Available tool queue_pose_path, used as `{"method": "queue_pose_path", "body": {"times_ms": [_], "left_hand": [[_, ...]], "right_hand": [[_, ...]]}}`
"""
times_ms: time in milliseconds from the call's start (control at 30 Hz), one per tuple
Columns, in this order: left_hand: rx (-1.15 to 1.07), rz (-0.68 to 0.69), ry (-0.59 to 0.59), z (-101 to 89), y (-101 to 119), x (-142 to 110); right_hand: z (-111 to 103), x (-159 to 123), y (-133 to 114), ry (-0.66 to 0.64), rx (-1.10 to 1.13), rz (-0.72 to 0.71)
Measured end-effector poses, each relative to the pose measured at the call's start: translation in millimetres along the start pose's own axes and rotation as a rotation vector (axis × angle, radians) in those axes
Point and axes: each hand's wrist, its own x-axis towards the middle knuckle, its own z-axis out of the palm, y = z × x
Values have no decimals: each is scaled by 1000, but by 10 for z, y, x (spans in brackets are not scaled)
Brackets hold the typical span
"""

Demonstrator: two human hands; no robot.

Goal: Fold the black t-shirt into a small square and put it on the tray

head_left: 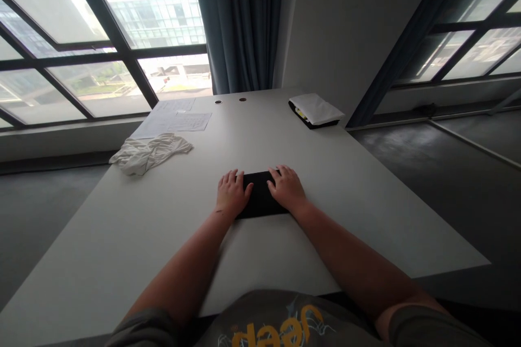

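Left hand (pixel 232 192) and right hand (pixel 287 188): both palm-down, fingers lightly curled, thumbs turned inward, a narrow gap between them; bare forearms (pixel 183 276) converging toward the wrists.

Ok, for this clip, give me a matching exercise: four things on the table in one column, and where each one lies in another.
Things:
1. black flat object
2. crumpled white cloth
3. printed paper sheets
4. white-topped black packet

Places:
A. far right corner
B. under the left hand and right hand
C. left of the hands
D. far left, beyond the cloth

Pairs: 1-B, 2-C, 3-D, 4-A
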Motion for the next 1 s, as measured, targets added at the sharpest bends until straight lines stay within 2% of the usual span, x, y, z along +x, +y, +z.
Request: {"method": "queue_pose_path", "body": {"times_ms": [67,167,500,700,800,867,933,1000], "left_hand": [[0,-3,-76,107,63,-14],[-28,-9,-138,201,23,-46],[-61,-123,-258,262,-406,-131],[-44,-43,-246,223,-558,-379],[-36,-18,-205,112,-529,-462],[-25,25,-118,14,-438,-456],[-13,114,-32,-55,-277,-392],[-9,203,-18,-51,-66,-290]], "right_hand": [[75,-35,-106,-74,-8,-3],[171,-91,-136,-124,-21,17],[232,-137,84,-184,-24,97],[253,-262,287,-175,33,93],[247,-316,316,-165,30,89],[237,-329,301,-156,20,98],[225,-325,278,-154,14,110],[217,-311,267,-163,19,117]]}}
